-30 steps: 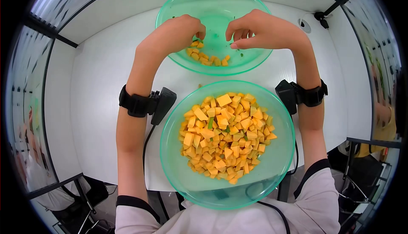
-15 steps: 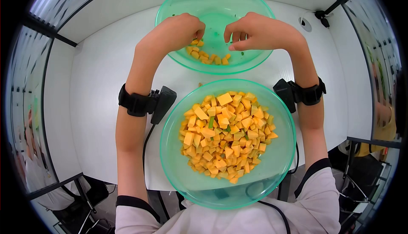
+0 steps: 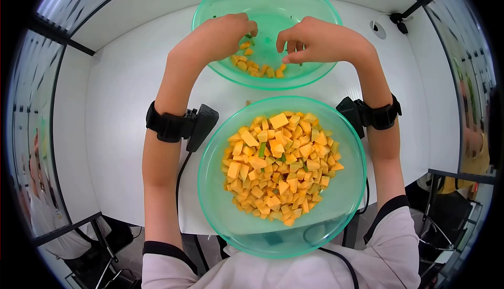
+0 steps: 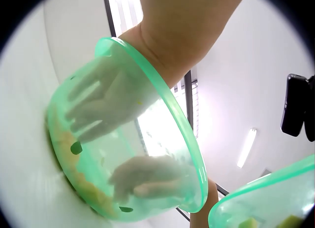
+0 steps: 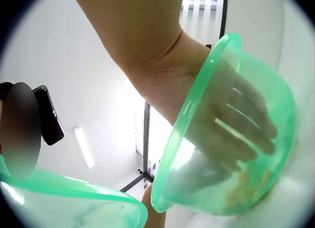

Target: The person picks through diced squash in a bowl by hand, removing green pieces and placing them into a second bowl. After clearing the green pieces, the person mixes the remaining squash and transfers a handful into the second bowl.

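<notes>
Inside the far green bowl (image 3: 268,86), both hands hang over the bottom. In the head view the left hand (image 3: 223,36) is at the left side, its fingertips over a few yellow-orange cubes (image 3: 245,44) and a green bit; whether it touches them is hidden. Through the bowl wall in the left wrist view, the left hand's (image 4: 101,97) fingers look spread and loose. At the right side, the right hand (image 3: 323,41) hangs with bent, relaxed fingers and no visible object; in the right wrist view the right hand (image 5: 231,119) points down. More cubes (image 3: 254,70) line the bowl's near side.
A second green bowl (image 3: 336,221), heaped with yellow-orange cubes (image 3: 278,168) and a few green strips, stands nearer the person at the table's front edge. One small crumb (image 3: 248,102) lies between the bowls on the white table (image 3: 126,131). Cables run from both wrist cameras.
The left fingers have risen slightly and moved away from the cubes, uncovering more of them and a green bit. The right hand has barely shifted.
</notes>
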Demonstrator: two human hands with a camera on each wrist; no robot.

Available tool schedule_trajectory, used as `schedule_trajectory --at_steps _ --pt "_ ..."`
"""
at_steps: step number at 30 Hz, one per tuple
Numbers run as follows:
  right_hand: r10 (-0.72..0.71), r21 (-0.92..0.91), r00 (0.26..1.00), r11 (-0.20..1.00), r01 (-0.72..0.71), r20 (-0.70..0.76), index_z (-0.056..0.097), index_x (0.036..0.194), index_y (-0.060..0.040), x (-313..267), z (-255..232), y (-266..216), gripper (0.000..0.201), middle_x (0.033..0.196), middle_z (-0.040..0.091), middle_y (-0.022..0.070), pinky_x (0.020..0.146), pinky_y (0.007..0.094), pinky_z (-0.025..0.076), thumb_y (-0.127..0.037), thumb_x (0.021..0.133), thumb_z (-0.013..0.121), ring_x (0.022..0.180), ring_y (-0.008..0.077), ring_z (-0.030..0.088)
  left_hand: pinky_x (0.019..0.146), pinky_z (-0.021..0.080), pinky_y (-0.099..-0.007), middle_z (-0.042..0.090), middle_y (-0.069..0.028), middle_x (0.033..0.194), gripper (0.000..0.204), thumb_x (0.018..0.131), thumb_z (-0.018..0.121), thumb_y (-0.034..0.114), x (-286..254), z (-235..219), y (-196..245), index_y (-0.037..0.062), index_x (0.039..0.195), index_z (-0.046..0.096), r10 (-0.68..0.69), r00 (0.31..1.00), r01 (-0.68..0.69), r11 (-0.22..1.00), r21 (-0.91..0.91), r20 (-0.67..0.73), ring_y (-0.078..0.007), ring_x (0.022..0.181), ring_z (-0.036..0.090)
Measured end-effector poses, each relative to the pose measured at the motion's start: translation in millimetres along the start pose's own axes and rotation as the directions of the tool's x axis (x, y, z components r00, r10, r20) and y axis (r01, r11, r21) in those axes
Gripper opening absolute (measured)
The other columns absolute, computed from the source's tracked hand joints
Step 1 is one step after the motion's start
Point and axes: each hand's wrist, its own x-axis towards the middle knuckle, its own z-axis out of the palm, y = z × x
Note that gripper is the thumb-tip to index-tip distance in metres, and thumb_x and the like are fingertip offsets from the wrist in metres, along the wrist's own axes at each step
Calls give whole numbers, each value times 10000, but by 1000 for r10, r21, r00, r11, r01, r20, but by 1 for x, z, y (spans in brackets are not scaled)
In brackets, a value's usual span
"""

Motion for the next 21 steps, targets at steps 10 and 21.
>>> schedule_trajectory --at_steps 10,21 --pt "-86 18 994 996 85 63 644 968 -55 9 12 2 244 742 661 85 650 314 509 -59 725 656 688 207 633 723 480 -362 633 -48 896 164 831 600 68 1 -8 5 105 990 619 -80 988 82 997 -12 129 -230 846 585" --pt "-9 31 995 999 6 95 635 832 -39 20 21 0 112 677 622 62 592 302 476 -98 742 670 631 177 597 649 472 -359 654 -79 824 134 776 632 32 2 -3 2 45 906 606 -119 986 124 992 -35 117 -251 742 602"
